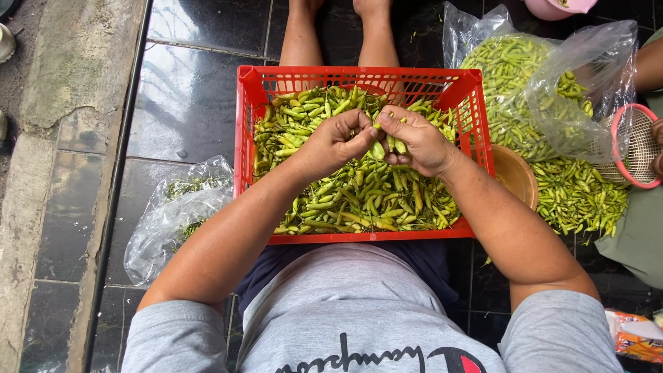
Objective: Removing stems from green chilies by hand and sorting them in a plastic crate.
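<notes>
A red plastic crate (248, 131) rests on my lap, filled with several green and yellowish chili peppers (352, 200). My left hand (331, 144) and my right hand (420, 141) meet above the middle of the crate. Together their fingertips pinch one green chili (378, 149). My right hand also cups a few more chilies (395, 144) against its palm.
A clear plastic bag (169, 217) with green stems lies on the dark tiled floor at left. At right sit a brown bowl (516, 176), a heap of chilies (577, 197), a bag of chilies (552, 83) and a pink basket (635, 146). Another person's arm (649, 65) shows at far right.
</notes>
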